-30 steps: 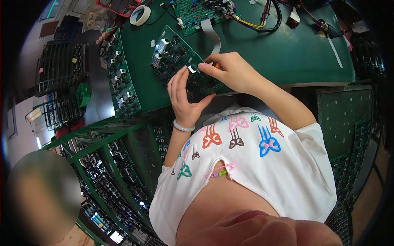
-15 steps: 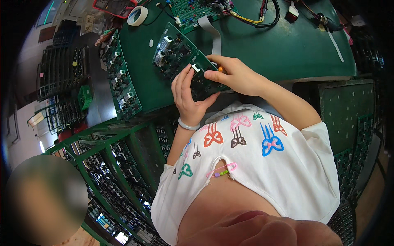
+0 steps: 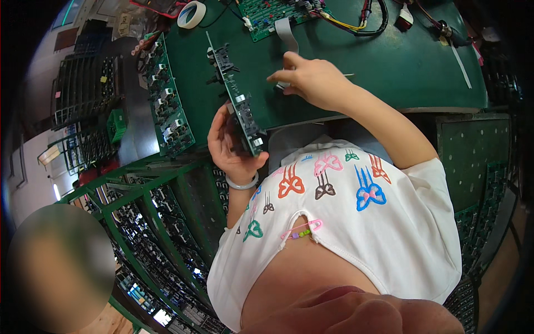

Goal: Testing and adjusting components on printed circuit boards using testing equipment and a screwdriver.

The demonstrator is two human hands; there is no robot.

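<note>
My left hand (image 3: pixel 225 146) is closed around the lower end of a green circuit board (image 3: pixel 236 100). The board stands on edge, tilted, with black and white parts jutting from both faces. To its right, my right hand (image 3: pixel 314 80) is off the board. Its thumb and fingers pinch the end of a grey ribbon cable (image 3: pixel 285 34), where a small pale and dark end piece shows below the forefinger. The cable runs up to another green circuit board (image 3: pixel 272 15) on the table. A thin pale tip (image 3: pixel 349 74) shows past the right hand; what it belongs to is hidden.
A long circuit board (image 3: pixel 167 103) lies at the table's left edge. A tape roll (image 3: pixel 191 15), a wire bundle (image 3: pixel 361 28) and a white-and-red connector (image 3: pixel 405 19) are on the far side of the green table (image 3: pixel 400 72). Green racks (image 3: pixel 150 206) of boards stand at left.
My left hand has tipped the board from nearly face-up onto its edge and moved slightly left. My right hand has come away from the board, to the right of it, over the table.
</note>
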